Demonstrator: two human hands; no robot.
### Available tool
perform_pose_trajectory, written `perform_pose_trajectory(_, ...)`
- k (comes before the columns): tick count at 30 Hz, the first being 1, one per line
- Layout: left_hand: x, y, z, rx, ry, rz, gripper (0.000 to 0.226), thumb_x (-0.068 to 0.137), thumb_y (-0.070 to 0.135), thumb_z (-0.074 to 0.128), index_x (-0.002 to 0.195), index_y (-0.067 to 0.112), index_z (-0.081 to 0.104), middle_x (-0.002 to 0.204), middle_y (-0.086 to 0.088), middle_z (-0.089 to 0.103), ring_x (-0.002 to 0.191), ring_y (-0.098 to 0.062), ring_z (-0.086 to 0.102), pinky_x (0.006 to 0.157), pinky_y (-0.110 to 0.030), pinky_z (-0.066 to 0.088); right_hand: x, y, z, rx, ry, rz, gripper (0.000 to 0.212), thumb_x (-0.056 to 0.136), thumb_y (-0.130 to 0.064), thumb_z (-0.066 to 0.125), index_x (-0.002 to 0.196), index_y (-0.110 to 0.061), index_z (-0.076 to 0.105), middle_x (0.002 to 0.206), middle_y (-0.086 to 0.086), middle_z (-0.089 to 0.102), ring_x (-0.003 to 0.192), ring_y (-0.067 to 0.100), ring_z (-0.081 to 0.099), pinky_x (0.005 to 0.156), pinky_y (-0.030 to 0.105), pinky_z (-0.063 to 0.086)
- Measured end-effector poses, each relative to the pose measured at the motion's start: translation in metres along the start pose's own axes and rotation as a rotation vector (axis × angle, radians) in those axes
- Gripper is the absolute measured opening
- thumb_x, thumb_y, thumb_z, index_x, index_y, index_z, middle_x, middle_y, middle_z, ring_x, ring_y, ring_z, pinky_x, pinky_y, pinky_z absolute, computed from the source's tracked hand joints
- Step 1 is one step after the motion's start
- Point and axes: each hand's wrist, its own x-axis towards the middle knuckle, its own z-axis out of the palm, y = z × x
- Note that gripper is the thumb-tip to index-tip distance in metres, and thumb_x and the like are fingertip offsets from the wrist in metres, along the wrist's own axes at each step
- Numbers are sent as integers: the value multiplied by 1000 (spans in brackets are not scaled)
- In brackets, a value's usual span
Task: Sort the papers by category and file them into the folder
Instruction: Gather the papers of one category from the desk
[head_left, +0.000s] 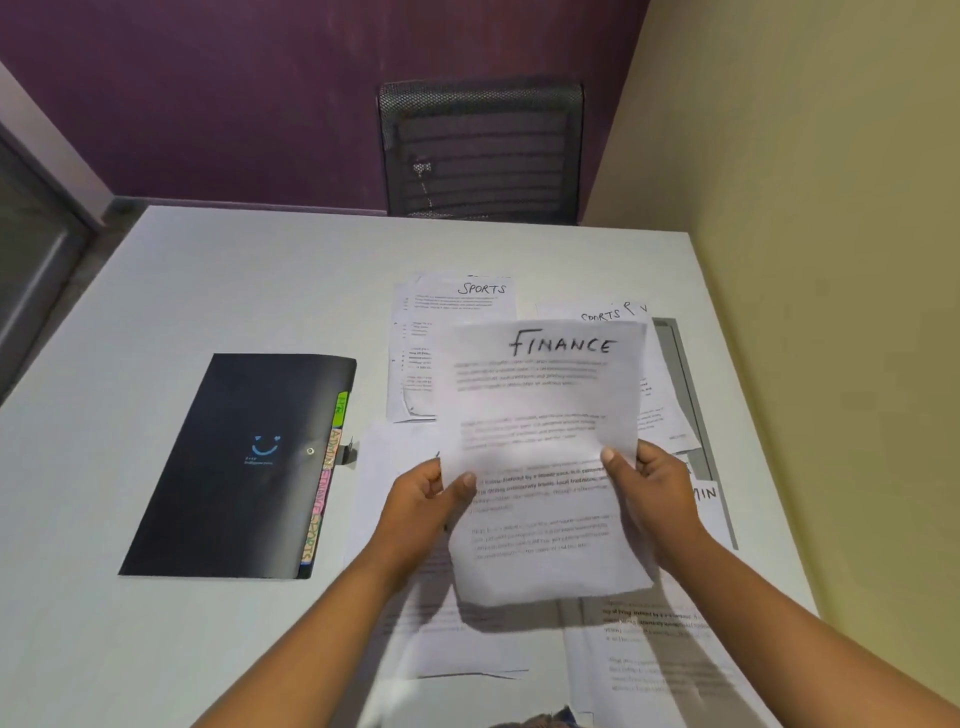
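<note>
Head view. Sheet headed "FINANCE" (545, 447) raised off the table (208, 291), tilted toward the camera, gripped on both side edges. Left hand (421, 499) pinching the left edge, thumb across the printed face, fingers behind. Right hand (654, 488) pinching the right edge the same way, thumb tip on the page. Both forearms entering from the near edge.

Black folder (239, 467) closed and flat toward the table's left side, well apart from the held sheet; smiley logo and snap button on the cover; coloured index tabs (324, 478) along its right edge, lettering partly legible: "ADMIN", "SPORTS".

Loose papers spread on the table's right half beneath and around the held sheet. Small stack headed "SPORTS" (457, 322) toward the far edge, partly hidden by the raised page. Second sheet headed "SPORTS" (602, 313) just right of it, mostly covered. Sheet with letters "MIN" (709, 496) showing beside the right hand. More printed pages (649, 654) near the front edge, text blurred.

Mesh-backed chair (480, 150) beyond the far edge.
</note>
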Motion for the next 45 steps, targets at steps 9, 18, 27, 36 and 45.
perform_pose_trajectory(9, 48, -16, 11, 48, -13, -145, 18, 98, 14, 59, 108, 14, 74, 103, -3, 77, 97, -23, 74, 90, -44, 57, 62, 13, -13, -144, 24, 110, 14, 95, -22, 64, 105, -17, 73, 99, 1, 78, 92, 26, 74, 86, 47, 59)
perform_pose_trajectory(18, 134, -3, -3, 221, 294, -205, 22, 84, 12, 77, 101, 7, 65, 93, -6, 67, 71, -20, 66, 51, -13, 51, 154, 32, -34, -138, 150, 236, 19, 94, -21, 67, 111, -13, 70, 104, 8, 74, 91, 30, 71, 90, 48, 57)
perform_pose_trajectory(27, 222, 4, -33, 784, 545, -312, 69, 77, 49, 75, 127, 8, 53, 126, -10, 57, 115, -31, 59, 85, -36, 51, 193, 59, -41, -177, 172, 300, 12, 92, -20, 69, 99, -10, 71, 90, 1, 72, 83, 23, 70, 82, 37, 56)
perform_pose_trajectory(36, 247, 10, -33, 740, 515, -483, 80, 64, 28, 91, 122, 3, 43, 121, -15, 55, 106, -35, 61, 75, -36, 51, 195, 68, -43, -192, 164, 256, 22, 91, -23, 70, 111, -14, 71, 106, 1, 74, 96, 26, 70, 95, 47, 55)
perform_pose_trajectory(45, 253, 6, -29, 446, 471, -333, 12, 90, 20, 66, 81, 13, 69, 67, -1, 65, 70, -26, 68, 78, -39, 60, 194, 71, -42, -141, 185, 282, 15, 90, -20, 71, 105, -18, 73, 101, 2, 75, 93, 26, 72, 94, 48, 55)
